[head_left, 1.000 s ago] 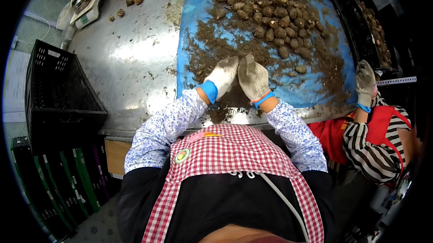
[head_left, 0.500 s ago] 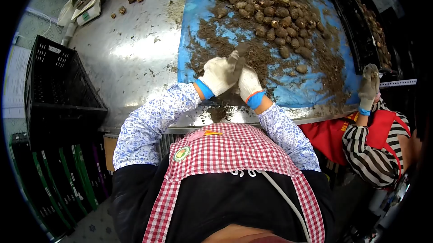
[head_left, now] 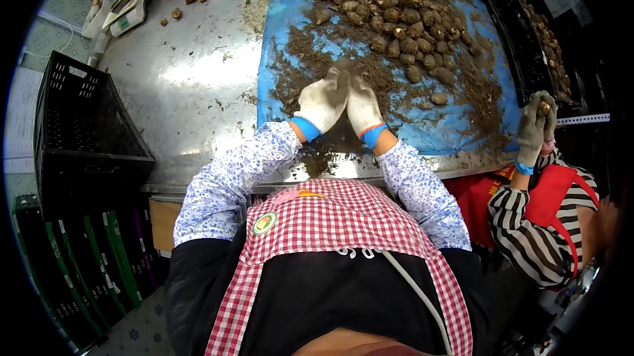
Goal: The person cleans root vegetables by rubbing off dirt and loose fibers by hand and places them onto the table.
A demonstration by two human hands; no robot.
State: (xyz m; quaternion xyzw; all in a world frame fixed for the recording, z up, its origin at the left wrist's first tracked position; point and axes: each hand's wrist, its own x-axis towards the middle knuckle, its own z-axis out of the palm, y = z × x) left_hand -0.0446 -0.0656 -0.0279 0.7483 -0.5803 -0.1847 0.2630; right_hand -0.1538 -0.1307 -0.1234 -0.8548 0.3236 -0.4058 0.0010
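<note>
My left hand [head_left: 323,100] and my right hand [head_left: 362,102] meet at the fingers over the near part of the blue sheet [head_left: 421,133]. Both wear dirty white knit gloves with blue bands at the wrists. Their palms face each other, fingers pressed together and pointing away from me. Whatever lies between them is hidden. Beyond my fingertips is a heap of brown taro corms [head_left: 409,29], with fibrous dirt [head_left: 300,78] scattered around. One single taro [head_left: 439,99] rests apart, to the right of my right hand.
A black crate [head_left: 92,125] stands at the left, near the metal table [head_left: 178,92]. At the far left, a person's gloved hands are by a white scale [head_left: 132,12]. On the right, a co-worker's gloved hands [head_left: 536,128] hold a taro beside a filled crate [head_left: 528,45].
My hands have shifted against each other; the left no longer crosses over the right, and the fingers now line up side by side. The co-worker's hands at right have moved slightly.
</note>
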